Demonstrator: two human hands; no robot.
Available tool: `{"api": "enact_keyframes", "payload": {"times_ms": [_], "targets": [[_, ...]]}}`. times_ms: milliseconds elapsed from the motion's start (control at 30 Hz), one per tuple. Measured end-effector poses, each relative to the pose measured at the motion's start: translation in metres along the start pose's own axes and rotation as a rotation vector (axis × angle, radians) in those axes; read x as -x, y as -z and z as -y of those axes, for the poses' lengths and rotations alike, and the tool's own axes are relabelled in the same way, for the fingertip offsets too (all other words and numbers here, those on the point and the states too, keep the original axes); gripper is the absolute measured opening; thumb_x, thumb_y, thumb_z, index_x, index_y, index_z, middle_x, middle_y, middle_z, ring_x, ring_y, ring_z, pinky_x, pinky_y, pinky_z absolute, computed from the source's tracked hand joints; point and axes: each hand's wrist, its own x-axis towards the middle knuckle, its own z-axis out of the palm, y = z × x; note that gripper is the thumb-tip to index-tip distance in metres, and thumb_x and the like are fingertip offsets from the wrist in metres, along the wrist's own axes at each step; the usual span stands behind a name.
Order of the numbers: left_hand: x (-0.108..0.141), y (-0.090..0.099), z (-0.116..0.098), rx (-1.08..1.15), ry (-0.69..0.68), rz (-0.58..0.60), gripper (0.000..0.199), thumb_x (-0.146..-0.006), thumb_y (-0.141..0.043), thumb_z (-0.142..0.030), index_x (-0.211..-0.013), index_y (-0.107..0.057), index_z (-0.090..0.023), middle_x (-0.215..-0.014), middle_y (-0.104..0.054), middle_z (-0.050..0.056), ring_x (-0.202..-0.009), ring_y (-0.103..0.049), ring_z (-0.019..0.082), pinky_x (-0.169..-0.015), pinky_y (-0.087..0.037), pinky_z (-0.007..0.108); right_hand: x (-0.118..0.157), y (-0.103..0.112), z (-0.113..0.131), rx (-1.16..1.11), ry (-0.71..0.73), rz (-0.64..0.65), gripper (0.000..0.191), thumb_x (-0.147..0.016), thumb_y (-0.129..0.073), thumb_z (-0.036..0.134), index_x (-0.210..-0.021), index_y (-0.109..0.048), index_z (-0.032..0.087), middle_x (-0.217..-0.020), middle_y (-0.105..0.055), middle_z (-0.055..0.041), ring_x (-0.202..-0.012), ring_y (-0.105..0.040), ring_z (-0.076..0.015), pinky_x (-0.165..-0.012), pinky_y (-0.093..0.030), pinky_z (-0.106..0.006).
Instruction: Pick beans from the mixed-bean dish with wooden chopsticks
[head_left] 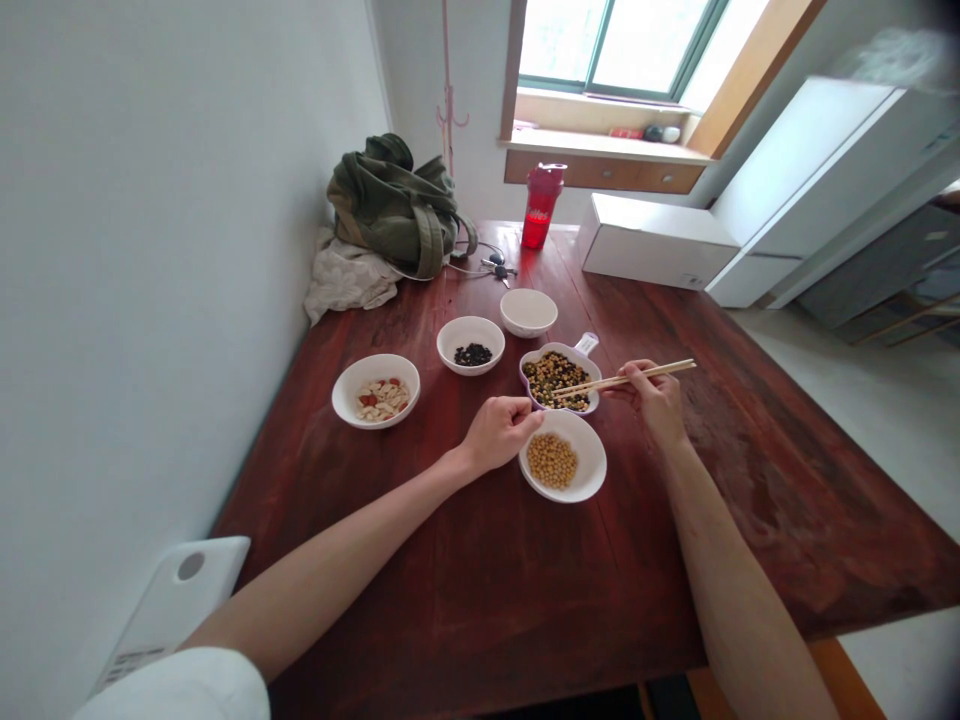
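Note:
My right hand (654, 402) is closed around a pair of wooden chopsticks (660, 370). Their tips reach into a purple-rimmed white dish (587, 343) with a short handle, which holds mixed yellow, green and black beans (551, 375). My left hand (499, 432) is closed at the rim of a white bowl (592, 475), its thumb over the edge; the other fingers are partly hidden and lie close to the dish. Inside that bowl are soybeans (553, 461). Farther away, one white bowl (448, 350) contains black beans (472, 354).
At left stands a bowl (343, 392) with pale and reddish-brown pieces; another white bowl (529, 312) sits behind. A green bag (397, 200), cloth (345, 275), keys (496, 265), red bottle (541, 205) and white box (660, 240) line the far side of the wooden table (495, 590).

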Motion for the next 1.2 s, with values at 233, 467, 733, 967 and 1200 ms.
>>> {"api": "enact_keyframes", "payload": {"times_ms": [233,467,733,967,1200], "targets": [[-0.0005,-0.0005,0.0013,0.001,-0.007,0.003,0.047,-0.092,-0.055,-0.043,-0.06,-0.031,-0.019,-0.058,-0.03,-0.005,-0.058,-0.029,0.009,-0.056,-0.019,0.026,-0.0004,0.0011,-0.0015,0.019,0.002,-0.007,0.025,-0.078,-0.082,0.041,-0.08,-0.07,0.02,-0.068,-0.071,-0.001,-0.061,-0.075,-0.0203,-0.061,-0.07,-0.036],[-0.0004,-0.0004,0.0006,0.001,0.002,0.003,0.047,-0.092,-0.055,-0.044,-0.06,-0.031,-0.019,-0.058,-0.03,-0.005,-0.058,-0.029,0.009,-0.056,-0.019,0.026,-0.0005,0.0018,-0.0033,0.022,0.017,-0.005,0.024,-0.08,-0.081,0.041,-0.081,-0.07,0.019,-0.068,-0.072,-0.0011,-0.061,-0.075,-0.0202,-0.063,-0.07,-0.036],[-0.0002,-0.0003,0.0016,-0.001,-0.002,-0.001,0.048,-0.093,-0.055,-0.044,-0.06,-0.031,-0.019,-0.058,-0.03,-0.005,-0.058,-0.029,0.009,-0.056,-0.019,0.026,0.0002,0.0003,-0.0015,0.008,0.015,-0.026,0.025,-0.079,-0.082,0.04,-0.078,-0.07,0.019,-0.068,-0.07,-0.0005,-0.061,-0.074,-0.0191,-0.061,-0.07,-0.036],[0.0005,0.0,0.0006,0.004,-0.006,-0.001,0.048,-0.093,-0.055,-0.044,-0.061,-0.031,-0.019,-0.059,-0.03,-0.005,-0.058,-0.029,0.009,-0.056,-0.02,0.026,-0.0009,0.0023,-0.0018,-0.034,0.013,-0.021,0.024,-0.077,-0.084,0.039,-0.079,-0.07,0.019,-0.07,-0.069,0.0003,-0.063,-0.074,-0.0184,-0.062,-0.07,-0.035],[0.0001,-0.0008,0.0028,0.0,-0.011,-0.001,0.048,-0.094,-0.056,-0.043,-0.06,-0.032,-0.018,-0.059,-0.031,-0.005,-0.058,-0.029,0.009,-0.056,-0.019,0.026,-0.0003,0.0019,-0.0012,-0.026,0.021,-0.018,0.022,-0.079,-0.083,0.037,-0.079,-0.071,0.018,-0.07,-0.07,-0.0003,-0.061,-0.074,-0.0188,-0.06,-0.069,-0.033]]}}
